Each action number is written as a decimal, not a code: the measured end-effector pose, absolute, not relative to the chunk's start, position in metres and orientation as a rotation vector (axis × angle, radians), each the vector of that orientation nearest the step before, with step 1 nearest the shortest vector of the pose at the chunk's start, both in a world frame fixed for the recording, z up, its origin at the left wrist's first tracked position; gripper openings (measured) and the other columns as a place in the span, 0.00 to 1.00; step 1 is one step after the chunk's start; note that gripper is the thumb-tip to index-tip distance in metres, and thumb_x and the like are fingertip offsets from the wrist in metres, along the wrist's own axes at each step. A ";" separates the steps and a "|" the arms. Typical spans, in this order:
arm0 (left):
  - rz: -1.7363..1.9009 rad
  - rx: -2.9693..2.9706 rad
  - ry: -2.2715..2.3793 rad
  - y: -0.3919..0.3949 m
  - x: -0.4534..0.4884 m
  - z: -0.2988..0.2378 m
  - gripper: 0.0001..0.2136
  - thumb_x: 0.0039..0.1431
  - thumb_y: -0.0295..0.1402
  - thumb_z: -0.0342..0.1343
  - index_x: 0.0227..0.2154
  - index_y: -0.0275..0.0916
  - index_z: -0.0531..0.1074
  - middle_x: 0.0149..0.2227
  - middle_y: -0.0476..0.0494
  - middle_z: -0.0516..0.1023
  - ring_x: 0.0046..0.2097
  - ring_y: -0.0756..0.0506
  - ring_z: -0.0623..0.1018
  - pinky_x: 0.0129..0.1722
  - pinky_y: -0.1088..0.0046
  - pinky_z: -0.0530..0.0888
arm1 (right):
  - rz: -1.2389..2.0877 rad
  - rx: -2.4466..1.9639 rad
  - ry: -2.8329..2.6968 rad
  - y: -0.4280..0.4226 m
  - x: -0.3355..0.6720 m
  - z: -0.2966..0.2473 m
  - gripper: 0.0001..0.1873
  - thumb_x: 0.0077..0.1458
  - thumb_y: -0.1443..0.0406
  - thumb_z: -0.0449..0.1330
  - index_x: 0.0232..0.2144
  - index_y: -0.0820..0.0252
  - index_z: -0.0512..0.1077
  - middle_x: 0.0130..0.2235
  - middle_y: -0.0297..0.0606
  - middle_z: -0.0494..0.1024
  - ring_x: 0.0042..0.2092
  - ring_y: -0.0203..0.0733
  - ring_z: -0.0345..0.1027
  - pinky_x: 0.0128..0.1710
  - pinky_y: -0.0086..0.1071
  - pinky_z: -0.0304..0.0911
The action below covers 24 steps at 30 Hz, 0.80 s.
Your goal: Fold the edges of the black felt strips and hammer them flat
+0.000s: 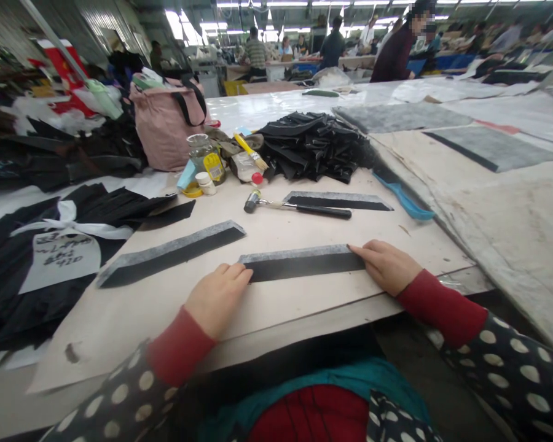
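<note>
In front of me lies a long strip (304, 263), black along its near side and grey, felt-like along its far side. My left hand (220, 296) is closed over its left end, fingers together and covering that end. At the other end my right hand (388, 265) pinches the strip, a fingertip on the grey far edge. A similar strip (175, 252) rests to the left, slanting. Beyond the held strip, a hammer (299, 207) with a black handle lies partly over another strip (345, 199). All of these are on a pale board (276, 313).
Black pieces with a handwritten tag (59, 261) are bundled at left. Farther back stand a glass jar (205, 156), a small white bottle (206, 183), a brush (251, 151), a black heap (313, 144) and a pink bag (163, 126). A blue tool (408, 199) lies right. People work behind.
</note>
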<state>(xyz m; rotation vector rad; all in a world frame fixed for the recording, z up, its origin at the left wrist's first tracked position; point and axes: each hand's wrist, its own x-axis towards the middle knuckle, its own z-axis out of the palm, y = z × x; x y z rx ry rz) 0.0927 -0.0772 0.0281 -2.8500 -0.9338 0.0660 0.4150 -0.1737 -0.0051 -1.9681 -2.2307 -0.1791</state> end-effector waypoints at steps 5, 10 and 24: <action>0.012 -2.872 -0.860 -0.068 0.132 0.053 0.11 0.56 0.25 0.43 0.38 0.35 0.68 0.36 0.42 0.69 0.38 0.45 0.67 0.40 0.67 0.66 | -0.101 -2.058 -2.156 -0.171 0.413 0.001 0.19 0.52 0.70 0.44 0.43 0.65 0.69 0.34 0.43 0.71 0.35 0.39 0.65 0.37 0.30 0.61; -0.199 -3.006 -0.659 -0.070 0.214 0.039 0.10 0.59 0.29 0.41 0.39 0.35 0.66 0.38 0.42 0.68 0.40 0.45 0.66 0.39 0.68 0.67 | -0.028 -2.108 -2.095 -0.170 0.412 0.006 0.19 0.54 0.69 0.42 0.42 0.64 0.69 0.33 0.43 0.72 0.34 0.39 0.66 0.36 0.31 0.61; -0.327 -3.073 -0.714 -0.066 0.238 0.003 0.13 0.59 0.36 0.43 0.45 0.39 0.62 0.44 0.43 0.67 0.45 0.43 0.65 0.39 0.65 0.66 | 1.179 -1.985 -1.383 -0.128 0.434 0.015 0.16 0.45 0.58 0.54 0.34 0.62 0.69 0.20 0.30 0.68 0.19 0.29 0.56 0.17 0.25 0.53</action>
